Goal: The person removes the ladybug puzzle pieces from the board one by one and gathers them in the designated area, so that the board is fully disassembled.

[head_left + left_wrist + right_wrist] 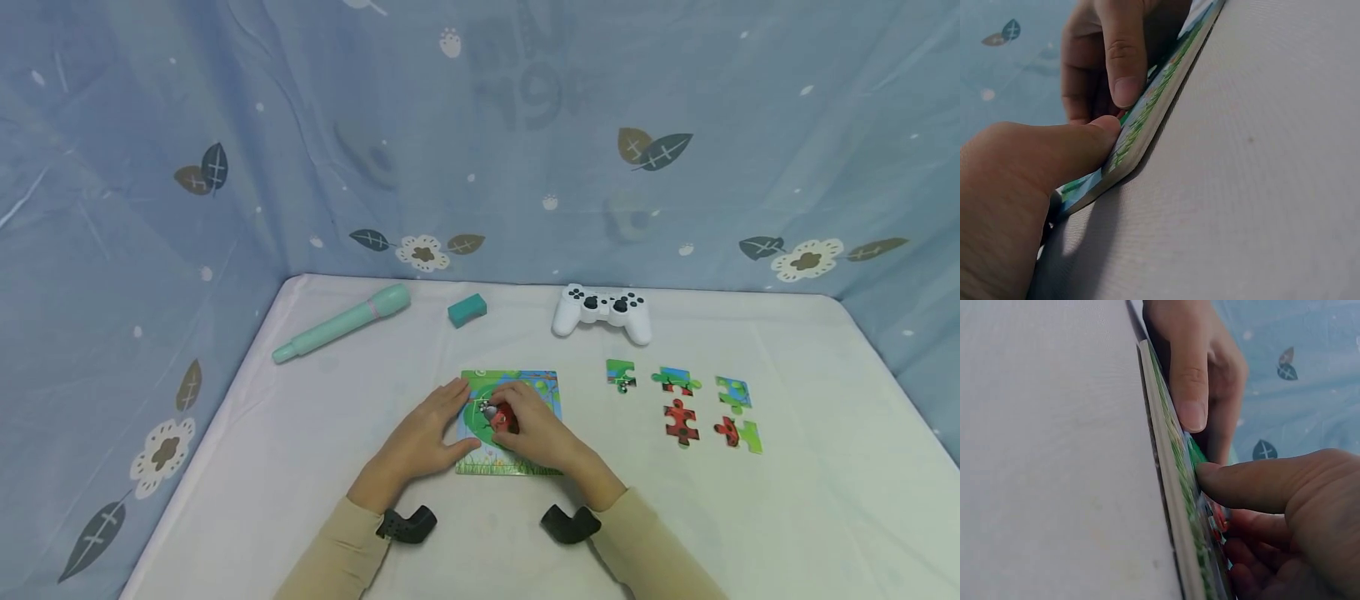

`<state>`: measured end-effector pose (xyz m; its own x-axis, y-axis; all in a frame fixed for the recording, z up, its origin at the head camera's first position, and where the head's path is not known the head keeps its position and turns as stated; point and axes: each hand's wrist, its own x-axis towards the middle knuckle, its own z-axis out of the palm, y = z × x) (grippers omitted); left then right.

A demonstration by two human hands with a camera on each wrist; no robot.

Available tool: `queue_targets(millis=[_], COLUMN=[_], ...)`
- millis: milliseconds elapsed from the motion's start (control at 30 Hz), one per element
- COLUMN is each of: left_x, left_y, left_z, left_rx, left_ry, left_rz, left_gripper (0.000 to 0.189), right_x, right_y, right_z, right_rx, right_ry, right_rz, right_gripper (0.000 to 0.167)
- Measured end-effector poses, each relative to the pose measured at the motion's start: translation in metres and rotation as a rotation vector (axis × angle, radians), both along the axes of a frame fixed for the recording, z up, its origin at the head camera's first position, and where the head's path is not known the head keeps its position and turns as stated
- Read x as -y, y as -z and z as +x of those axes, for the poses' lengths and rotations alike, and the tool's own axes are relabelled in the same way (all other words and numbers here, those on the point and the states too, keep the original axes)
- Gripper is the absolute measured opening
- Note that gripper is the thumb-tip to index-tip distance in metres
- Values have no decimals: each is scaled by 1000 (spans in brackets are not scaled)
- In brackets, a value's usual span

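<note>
A puzzle board (510,468) with a green, blue and grassy picture lies flat on the table. My left hand (429,433) rests along its left edge, fingers extended and thumb (1192,403) on the board near its lower left. Over the middle of the board, my right hand (543,433) pinches a red-and-black ladybug puzzle piece (501,416) between thumb and fingers. That hand covers much of the piece. In the right wrist view, a little red of the piece (1219,515) shows beside the thumb, low against the board.
Several loose jigsaw pieces, among them a red one (681,422) and a green-and-red one (677,381), lie right of the board. Farther back are a white game controller (603,312), a teal block (467,310) and a mint-green tube-shaped thing (341,323). Blue patterned cloth (510,183) hangs behind.
</note>
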<state>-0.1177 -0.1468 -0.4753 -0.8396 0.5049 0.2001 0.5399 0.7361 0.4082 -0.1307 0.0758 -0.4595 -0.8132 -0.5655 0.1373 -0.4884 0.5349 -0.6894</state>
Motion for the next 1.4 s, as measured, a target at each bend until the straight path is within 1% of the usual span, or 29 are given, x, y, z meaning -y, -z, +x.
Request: queue_targets(millis=[133,367,700,867,1067,1200,1333,1400], left_x=[0,1,1,1,1,2,1,1], left_y=[0,2,2,1,1,0,0,0], left_z=[0,-1,-1,-1,0,0,1,1], left_rx=[6,-4,1,22,47,57,63,69], left_ry=[5,21,24,15,5,-5,-9,-8], left_rz=[5,6,12,12,13,21,18,19], left_gripper=[80,79,80,80,80,79,79,79], right_x=[1,2,2,1,-3,-10,-23,-33], right_y=[1,0,3,3,-7,-15,-21,-23], right_z=[1,3,2,2,0,-3,-6,-6], right_rx=[-4,25,-55,-70,7,57,90,91], right_ry=[1,5,12,29,74,106,121,125], right_rz=[-10,-45,-48,-51,-35,-47,-47,-43], right_gripper=[42,41,42,40,41,42,42,41])
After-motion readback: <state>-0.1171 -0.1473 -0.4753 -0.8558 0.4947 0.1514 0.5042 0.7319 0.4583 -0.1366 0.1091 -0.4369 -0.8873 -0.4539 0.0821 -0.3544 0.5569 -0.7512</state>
